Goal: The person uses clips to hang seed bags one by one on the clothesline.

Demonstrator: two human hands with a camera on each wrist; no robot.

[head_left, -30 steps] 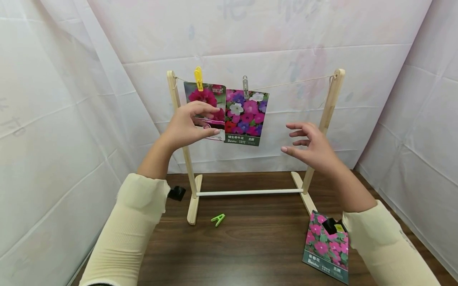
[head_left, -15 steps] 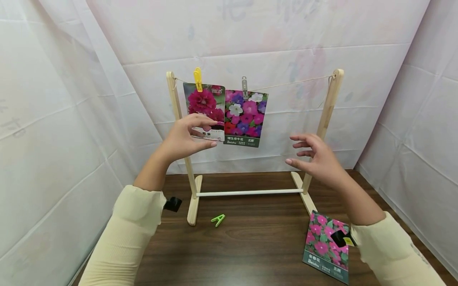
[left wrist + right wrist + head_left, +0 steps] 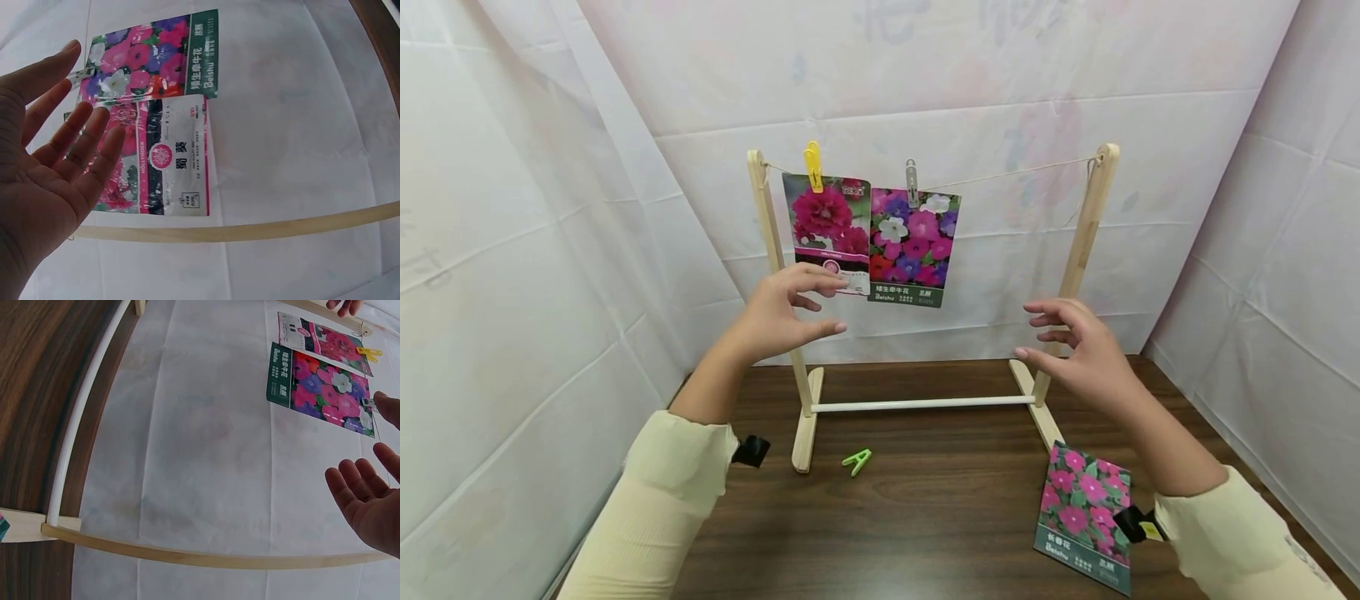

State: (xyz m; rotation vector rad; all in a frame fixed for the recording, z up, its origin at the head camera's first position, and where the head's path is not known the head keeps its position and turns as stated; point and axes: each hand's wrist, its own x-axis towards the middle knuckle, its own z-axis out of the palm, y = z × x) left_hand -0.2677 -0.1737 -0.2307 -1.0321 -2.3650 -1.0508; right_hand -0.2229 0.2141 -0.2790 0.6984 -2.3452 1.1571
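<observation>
Left hand [image 3: 778, 312]: hovers near clipped hollyhock packet [image 3: 827, 215], fingers and thumb apart. Right hand [image 3: 1086, 354]: hovers near wooden post [image 3: 1082, 242], fingers loosely bent, thumb apart.

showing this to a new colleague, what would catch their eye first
Probably the magenta packet and multicoloured packet, hanging side by side from the string by a yellow peg and a grey peg. Then perhaps the green peg lying on the dark table, and the pink-flowered packet at its right.

Bright head view, sheen on table [image 3: 880, 558]; 2 wrist views dimmer
</observation>
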